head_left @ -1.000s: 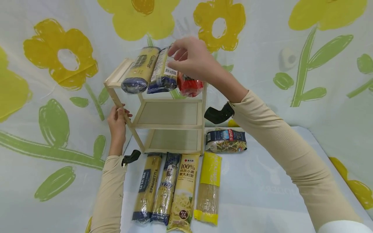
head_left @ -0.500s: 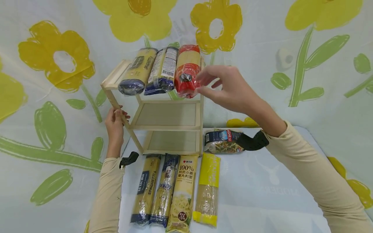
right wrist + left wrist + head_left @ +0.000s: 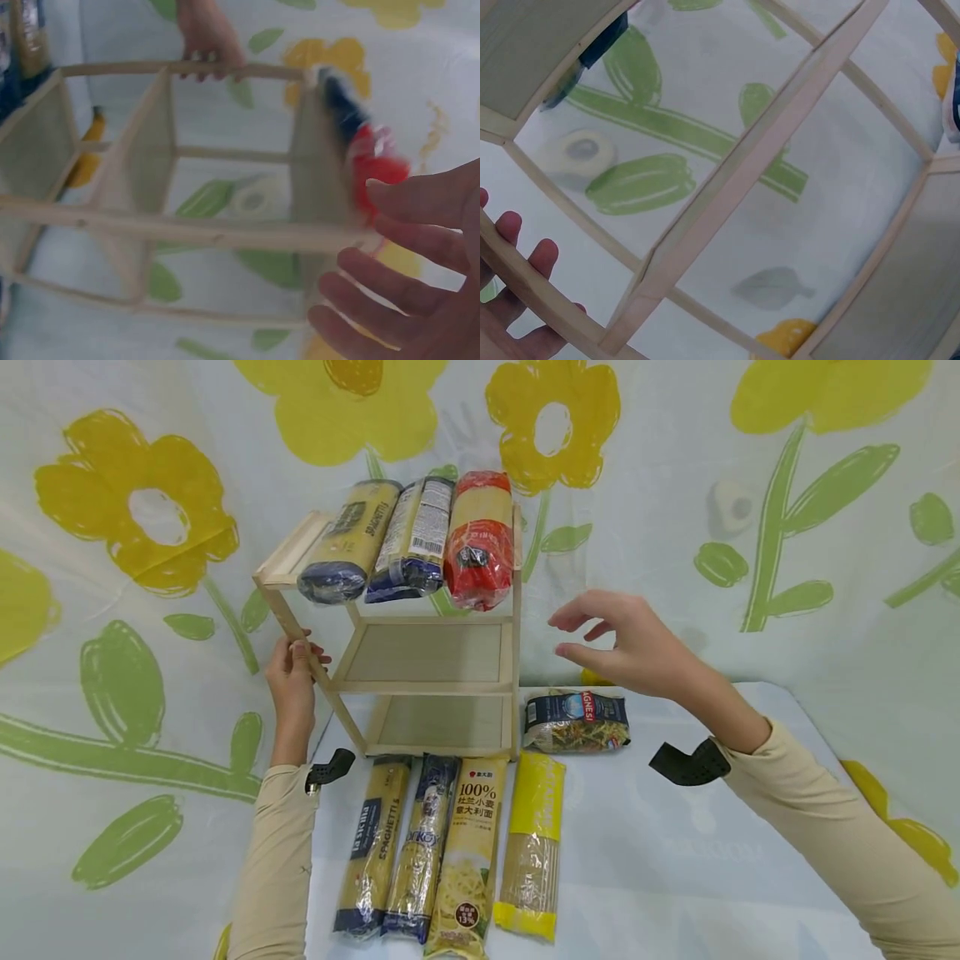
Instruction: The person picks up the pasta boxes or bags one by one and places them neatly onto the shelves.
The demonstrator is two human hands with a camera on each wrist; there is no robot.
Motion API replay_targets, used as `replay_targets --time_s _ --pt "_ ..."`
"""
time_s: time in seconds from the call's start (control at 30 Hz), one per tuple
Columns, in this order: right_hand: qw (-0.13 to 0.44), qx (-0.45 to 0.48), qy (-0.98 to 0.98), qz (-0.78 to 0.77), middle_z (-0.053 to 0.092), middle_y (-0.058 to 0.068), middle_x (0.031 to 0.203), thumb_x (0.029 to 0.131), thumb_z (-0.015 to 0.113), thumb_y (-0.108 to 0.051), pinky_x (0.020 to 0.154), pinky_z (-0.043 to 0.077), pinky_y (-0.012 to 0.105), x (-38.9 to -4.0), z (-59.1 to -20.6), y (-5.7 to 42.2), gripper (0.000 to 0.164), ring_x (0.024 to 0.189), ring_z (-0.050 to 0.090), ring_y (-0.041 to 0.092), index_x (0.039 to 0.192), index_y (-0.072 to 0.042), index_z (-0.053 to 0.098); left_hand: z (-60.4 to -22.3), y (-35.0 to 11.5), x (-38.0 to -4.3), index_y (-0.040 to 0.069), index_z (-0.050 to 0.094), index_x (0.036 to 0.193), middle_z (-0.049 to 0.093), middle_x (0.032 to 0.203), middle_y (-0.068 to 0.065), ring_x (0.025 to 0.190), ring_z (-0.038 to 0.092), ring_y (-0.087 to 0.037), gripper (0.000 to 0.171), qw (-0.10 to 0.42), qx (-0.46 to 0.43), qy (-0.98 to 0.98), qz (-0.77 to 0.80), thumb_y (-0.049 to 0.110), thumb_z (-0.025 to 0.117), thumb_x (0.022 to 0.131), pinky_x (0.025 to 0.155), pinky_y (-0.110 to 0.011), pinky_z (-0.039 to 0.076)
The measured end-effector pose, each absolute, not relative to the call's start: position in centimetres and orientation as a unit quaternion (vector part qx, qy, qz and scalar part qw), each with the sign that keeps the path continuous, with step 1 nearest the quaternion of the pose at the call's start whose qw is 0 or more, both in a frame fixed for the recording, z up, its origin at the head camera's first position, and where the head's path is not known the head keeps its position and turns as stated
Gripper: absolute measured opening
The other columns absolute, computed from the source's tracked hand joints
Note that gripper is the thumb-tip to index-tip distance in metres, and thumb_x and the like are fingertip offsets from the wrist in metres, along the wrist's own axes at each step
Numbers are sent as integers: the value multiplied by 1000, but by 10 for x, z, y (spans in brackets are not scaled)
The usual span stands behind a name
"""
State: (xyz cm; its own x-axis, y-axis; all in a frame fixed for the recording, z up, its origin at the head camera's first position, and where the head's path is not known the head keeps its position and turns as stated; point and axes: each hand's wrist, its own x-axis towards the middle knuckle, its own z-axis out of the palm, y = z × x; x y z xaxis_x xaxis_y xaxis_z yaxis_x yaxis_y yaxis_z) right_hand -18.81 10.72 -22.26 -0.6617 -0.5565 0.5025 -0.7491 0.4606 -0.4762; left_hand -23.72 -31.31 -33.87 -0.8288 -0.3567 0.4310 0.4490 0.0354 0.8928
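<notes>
A light wooden shelf rack (image 3: 427, 687) with bare middle and lower boards stands at the back of the table. My left hand (image 3: 292, 689) grips its left front post, and the left wrist view shows the fingers (image 3: 543, 257) wrapped round the wood. My right hand (image 3: 626, 639) hovers in the air right of the rack, fingers loosely bent, thumb apart, holding nothing. Lying on the top shelf are a yellow spaghetti pack (image 3: 352, 539), a blue-ended pasta pack with a barcode (image 3: 416, 539) and a red noodle pack (image 3: 478, 547), their ends jutting over the front edge.
On the table before the rack lie a La Sicilia spaghetti pack (image 3: 372, 847), a blue-ended pasta pack (image 3: 422, 852), a cream noodle pack (image 3: 467, 856) and a yellow noodle pack (image 3: 531, 847). An Agnesi pasta bag (image 3: 576, 722) sits right of the rack. Flowered cloth hangs behind.
My right hand has moved from above the top shelf down and to the right, away from the red noodle pack, which is now in full view. My left hand keeps its grip on the post.
</notes>
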Motion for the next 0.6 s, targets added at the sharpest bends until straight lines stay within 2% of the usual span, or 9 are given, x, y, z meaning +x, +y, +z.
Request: replay_targets --time_s 0.4,0.6 --pt "96 307 -876 359 66 7 100 82 75 -14 74 51 43 -223 -298 149 24 92 59 23 103 -5 66 -348 -320 -245 10 62 112 57 85 -10 75 62 -24 26 300 -25 -658 -690 24 44 99 64 -23 49" --pt "58 277 -890 358 63 11 107 83 74 -18 76 51 47 -239 -331 166 31 99 56 27 108 -3 64 -344 -316 -244 13 62 109 55 88 -19 76 62 -28 22 305 -37 -664 -682 19 42 100 65 -27 49"
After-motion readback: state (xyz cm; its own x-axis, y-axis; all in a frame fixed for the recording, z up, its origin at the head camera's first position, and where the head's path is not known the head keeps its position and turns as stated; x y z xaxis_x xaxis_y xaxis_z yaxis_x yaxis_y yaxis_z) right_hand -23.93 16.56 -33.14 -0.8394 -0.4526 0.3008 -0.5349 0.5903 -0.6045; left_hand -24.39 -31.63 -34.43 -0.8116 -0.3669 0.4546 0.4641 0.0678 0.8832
